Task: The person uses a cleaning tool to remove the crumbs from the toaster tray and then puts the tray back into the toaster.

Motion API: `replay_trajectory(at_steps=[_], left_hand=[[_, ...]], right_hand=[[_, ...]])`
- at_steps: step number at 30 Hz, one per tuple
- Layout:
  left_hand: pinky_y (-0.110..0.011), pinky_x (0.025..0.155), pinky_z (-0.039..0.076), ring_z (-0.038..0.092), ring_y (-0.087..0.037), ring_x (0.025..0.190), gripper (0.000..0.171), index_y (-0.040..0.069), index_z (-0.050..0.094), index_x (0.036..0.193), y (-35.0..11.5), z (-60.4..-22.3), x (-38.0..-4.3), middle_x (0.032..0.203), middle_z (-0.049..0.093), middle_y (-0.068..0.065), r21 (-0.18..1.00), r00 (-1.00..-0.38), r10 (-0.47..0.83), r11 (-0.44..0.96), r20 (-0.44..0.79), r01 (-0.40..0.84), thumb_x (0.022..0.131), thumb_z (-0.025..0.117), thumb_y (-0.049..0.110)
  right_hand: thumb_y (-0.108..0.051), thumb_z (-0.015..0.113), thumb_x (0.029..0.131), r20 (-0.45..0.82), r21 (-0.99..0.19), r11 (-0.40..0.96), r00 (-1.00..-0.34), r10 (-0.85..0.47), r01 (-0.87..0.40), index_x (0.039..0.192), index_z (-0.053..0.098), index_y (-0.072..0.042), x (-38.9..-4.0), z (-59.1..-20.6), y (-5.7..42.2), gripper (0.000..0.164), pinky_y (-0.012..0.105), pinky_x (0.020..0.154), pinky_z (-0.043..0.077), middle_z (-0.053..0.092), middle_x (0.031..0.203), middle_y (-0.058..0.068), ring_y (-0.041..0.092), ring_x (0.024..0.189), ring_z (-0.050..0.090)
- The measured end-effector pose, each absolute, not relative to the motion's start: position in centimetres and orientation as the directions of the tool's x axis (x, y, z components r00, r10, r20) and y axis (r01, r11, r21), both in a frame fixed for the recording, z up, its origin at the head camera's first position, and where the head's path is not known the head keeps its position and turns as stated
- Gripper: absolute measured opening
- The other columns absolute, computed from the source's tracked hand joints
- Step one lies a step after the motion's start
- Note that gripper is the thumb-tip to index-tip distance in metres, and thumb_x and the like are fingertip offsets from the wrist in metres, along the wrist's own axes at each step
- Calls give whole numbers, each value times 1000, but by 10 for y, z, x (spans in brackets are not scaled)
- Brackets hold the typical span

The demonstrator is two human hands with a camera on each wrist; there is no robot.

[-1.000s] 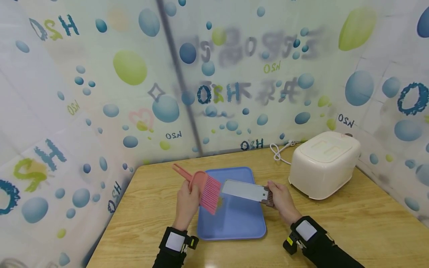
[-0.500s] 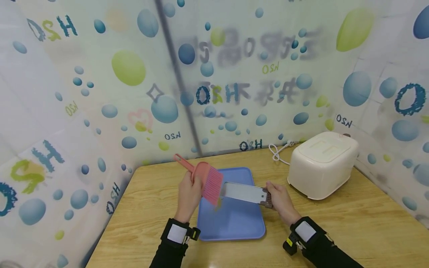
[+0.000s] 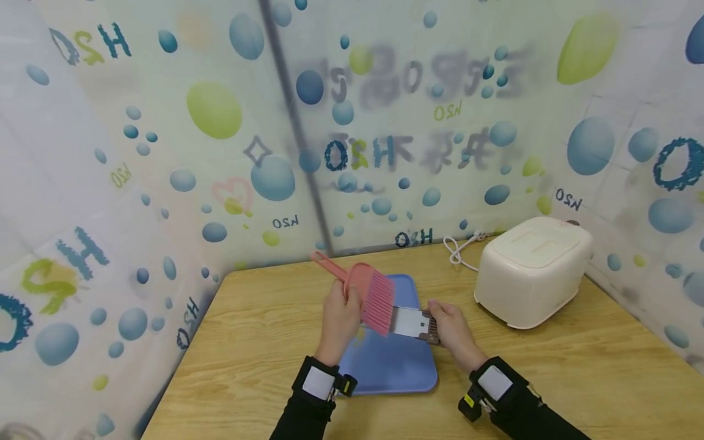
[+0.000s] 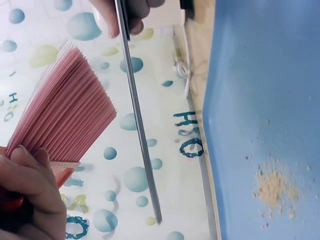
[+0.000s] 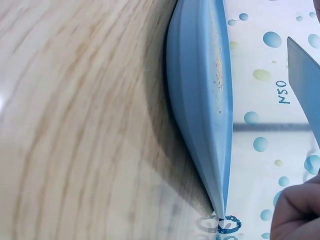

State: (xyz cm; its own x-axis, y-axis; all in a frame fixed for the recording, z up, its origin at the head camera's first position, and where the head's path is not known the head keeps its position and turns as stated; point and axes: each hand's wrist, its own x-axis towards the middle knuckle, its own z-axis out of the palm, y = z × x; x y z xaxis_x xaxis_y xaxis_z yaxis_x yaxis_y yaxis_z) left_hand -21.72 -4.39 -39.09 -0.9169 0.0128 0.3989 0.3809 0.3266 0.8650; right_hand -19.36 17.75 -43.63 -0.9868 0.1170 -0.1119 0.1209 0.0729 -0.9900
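Observation:
My left hand [image 3: 340, 321] grips a pink hand brush [image 3: 376, 299] near the base of its bristles. In my right hand [image 3: 456, 333] is a flat metal crumb tray [image 3: 407, 322], held by its brown end. From the head view the bristles cover the left part of the crumb tray; the left wrist view shows a gap between bristles and metal. Both are raised over a blue tray [image 3: 393, 370]. A small heap of pale crumbs [image 4: 272, 189] lies on the blue tray.
A cream toaster [image 3: 530, 275] stands at the right on the wooden table [image 3: 247, 342]. Its white cord [image 3: 459, 250] lies coiled behind it. A patterned curtain [image 3: 374, 201] closes off the back and sides.
My left hand has moved right and slightly up with the brush, so the bristles now overlap the crumb tray in the head view. The right hand has shifted slightly left.

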Motion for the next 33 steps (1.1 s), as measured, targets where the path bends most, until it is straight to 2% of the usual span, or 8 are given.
replay_trajectory(at_steps=[6, 21, 27, 33], left_hand=[[-25, 43, 35, 44, -9, 46, 16, 7, 52, 95, -24, -393, -209, 65, 48, 2, 872, -924, 53, 315, 377, 374, 106, 44, 15], [-26, 44, 36, 47, -10, 49, 16, 7, 52, 91, -9, -400, -205, 65, 49, 2, 872, -925, 39, 319, 378, 370, 102, 47, 16], [-27, 44, 38, 48, -9, 50, 15, 5, 55, 97, -13, -406, -207, 66, 50, 2, 877, -932, 25, 330, 361, 349, 103, 47, 17], [-27, 44, 36, 47, -10, 49, 16, 3, 55, 102, -20, -408, -207, 66, 49, 1, 878, -939, 20, 348, 343, 328, 104, 47, 17]], right_hand=[[-30, 35, 112, -125, -988, 74, -986, 114, 134, 116, 59, 9, -193, -436, 175, 46, 30, 60, 53, 64, 83, 5, 13, 70, 63], [-33, 35, 112, -123, -989, 68, -987, 101, 130, 123, 58, 9, -192, -432, 174, 49, 31, 64, 55, 64, 93, 10, 18, 79, 64], [-31, 34, 112, -122, -991, 43, -986, 114, 127, 123, 57, 10, -192, -431, 175, 48, 29, 61, 54, 65, 87, 7, 15, 74, 64], [-31, 35, 112, -115, -992, 40, -987, 115, 121, 124, 56, 11, -191, -433, 176, 48, 28, 61, 54, 66, 90, 10, 15, 76, 65]])
